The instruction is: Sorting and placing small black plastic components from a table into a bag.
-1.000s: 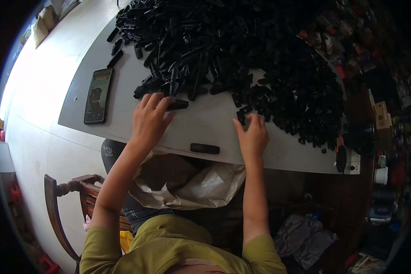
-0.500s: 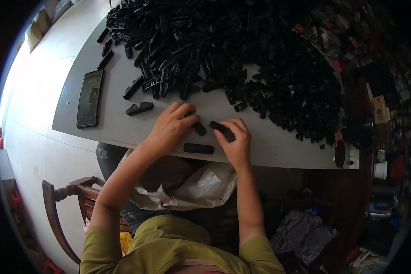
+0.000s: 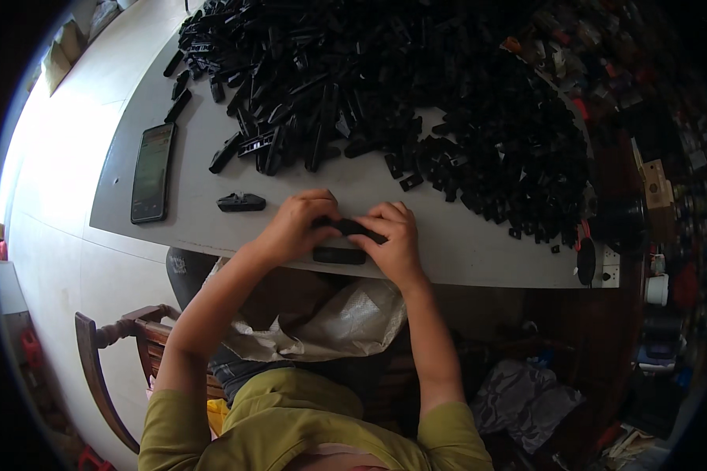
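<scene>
Over the near part of the table, my left hand [image 3: 300,226] and my right hand [image 3: 393,242] come together, both closed on a black plastic part [image 3: 355,228]. My fingers cover much of it, so I cannot tell whether it is one piece or two joined. Just below my hands, near the table's edge, lies a rounded black plastic bar [image 3: 338,256]. Left of my left hand rests another black plastic part [image 3: 241,202] with small raised bits on top.
A big heap of long black plastic parts [image 3: 291,94] covers the far side of the grey table [image 3: 463,259]. Smaller black pieces [image 3: 511,173] pile up at the right. A phone [image 3: 152,173] lies at the left. Below the edge, a whitish woven sack [image 3: 346,322] spans my lap.
My hands have closed together; two dark pieces that were apart in them now meet. The part left of my left hand has shifted nearer and turned to lie level.
</scene>
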{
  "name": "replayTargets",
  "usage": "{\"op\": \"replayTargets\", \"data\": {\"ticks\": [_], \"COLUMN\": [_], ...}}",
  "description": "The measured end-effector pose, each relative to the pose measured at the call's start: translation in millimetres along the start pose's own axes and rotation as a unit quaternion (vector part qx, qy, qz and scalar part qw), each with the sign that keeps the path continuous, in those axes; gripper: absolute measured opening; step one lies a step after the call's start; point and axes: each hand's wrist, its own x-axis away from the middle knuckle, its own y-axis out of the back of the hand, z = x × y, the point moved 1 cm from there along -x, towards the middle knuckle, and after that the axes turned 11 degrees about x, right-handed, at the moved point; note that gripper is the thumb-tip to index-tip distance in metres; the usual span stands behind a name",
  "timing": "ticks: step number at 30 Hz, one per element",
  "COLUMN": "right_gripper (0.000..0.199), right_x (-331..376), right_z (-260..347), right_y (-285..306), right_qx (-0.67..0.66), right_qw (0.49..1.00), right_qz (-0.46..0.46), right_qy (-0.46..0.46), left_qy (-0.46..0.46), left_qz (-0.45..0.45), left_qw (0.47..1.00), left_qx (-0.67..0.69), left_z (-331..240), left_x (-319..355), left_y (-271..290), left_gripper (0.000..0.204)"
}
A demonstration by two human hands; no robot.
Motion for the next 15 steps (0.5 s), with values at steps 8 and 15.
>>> {"op": "replayTargets", "data": {"ticks": [8, 15], "right_gripper": [0.023, 0.017], "right_x": [-8, -13], "right_z": [-43, -45], "right_y": [19, 11], "right_qx": [0.026, 0.132], "right_qw": [0.994, 0.988], "right_qz": [-0.073, -0.058], "right_qy": [-0.073, -0.06], "left_qy": [0.015, 0.092], "left_qz": [-0.156, -0.185], "left_qw": [0.972, 0.947], "left_qx": [-0.178, -0.245], "left_z": [-25, -14], "left_x": [48, 71], "left_y": [32, 56], "left_gripper": [0.027, 0.02]}}
